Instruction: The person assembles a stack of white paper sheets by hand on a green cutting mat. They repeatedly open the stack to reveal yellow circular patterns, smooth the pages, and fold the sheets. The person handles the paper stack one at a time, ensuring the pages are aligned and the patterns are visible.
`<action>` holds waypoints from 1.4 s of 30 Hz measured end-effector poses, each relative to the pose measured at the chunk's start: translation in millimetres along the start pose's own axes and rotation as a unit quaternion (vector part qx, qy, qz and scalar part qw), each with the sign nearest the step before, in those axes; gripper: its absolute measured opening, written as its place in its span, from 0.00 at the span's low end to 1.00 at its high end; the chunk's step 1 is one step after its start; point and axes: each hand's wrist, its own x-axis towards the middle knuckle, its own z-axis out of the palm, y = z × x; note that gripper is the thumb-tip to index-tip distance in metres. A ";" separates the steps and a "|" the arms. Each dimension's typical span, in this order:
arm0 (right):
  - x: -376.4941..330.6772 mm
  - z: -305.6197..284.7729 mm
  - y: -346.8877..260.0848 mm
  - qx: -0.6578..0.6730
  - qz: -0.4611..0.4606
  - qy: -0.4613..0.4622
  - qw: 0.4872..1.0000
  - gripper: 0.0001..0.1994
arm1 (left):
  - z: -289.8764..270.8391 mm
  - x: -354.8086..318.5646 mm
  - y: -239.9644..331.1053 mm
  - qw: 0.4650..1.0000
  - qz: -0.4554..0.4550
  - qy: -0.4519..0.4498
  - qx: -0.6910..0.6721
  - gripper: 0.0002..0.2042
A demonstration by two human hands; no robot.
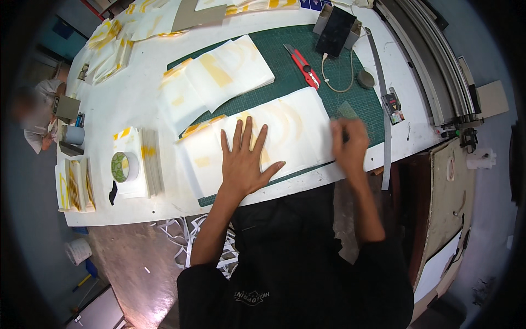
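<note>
My left hand (244,162) lies flat with its fingers spread on a stack of white paper sheets (298,129) with pale yellow print. The stack rests on a green cutting mat (274,44), near the table's front edge. At the stack's right end is my right hand (352,147), its fingers curled in and slightly blurred. Whatever it may hold is hidden by the fingers. Just beyond that hand, a small clear piece (346,110) lies on the mat. Farther back lie more yellow-printed sheets (235,68) and a red utility knife (303,66) with its blade out.
A phone (335,30) on a stand trails a cable. A steel ruler (379,82) runs along the mat's right side, with a metal rail machine (433,60) beyond. A tape roll (125,166) sits on bundled sheets at left. Another person (44,112) is at the far left.
</note>
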 end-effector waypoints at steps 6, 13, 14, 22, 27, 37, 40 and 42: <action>-22.5 10.7 -102.5 0.058 0.178 -0.228 0.956 0.18 | -6.0 -4.2 2.7 1.000 0.004 -0.001 -0.021 0.39; 17.7 9.1 -117.0 0.250 -0.019 -0.148 0.957 0.04 | -30.7 -20.6 -6.5 0.994 -0.048 0.067 -0.075 0.43; 31.7 10.8 -121.0 0.255 0.004 -0.132 0.958 0.05 | -35.0 -26.2 -12.5 0.986 -0.054 0.126 -0.092 0.43; 147.2 147.0 -95.7 0.345 0.242 -0.163 0.892 0.11 | -60.7 -36.0 -15.1 0.957 -0.071 0.256 -0.117 0.47; 151.0 170.9 -71.1 0.169 0.181 -0.160 0.956 0.17 | -51.6 -37.0 -12.3 0.975 -0.077 0.179 -0.110 0.40; 43.2 13.4 -52.2 0.098 0.033 -0.219 0.970 0.14 | -9.3 4.5 12.1 0.991 0.047 0.065 -0.105 0.28; 11.9 2.0 -46.6 0.047 0.029 -0.217 0.975 0.16 | -2.9 11.2 15.4 0.995 0.053 0.041 -0.071 0.29; -3.2 -1.0 -49.1 0.048 0.084 -0.225 0.970 0.16 | 4.4 11.3 15.9 0.997 0.051 0.032 -0.050 0.30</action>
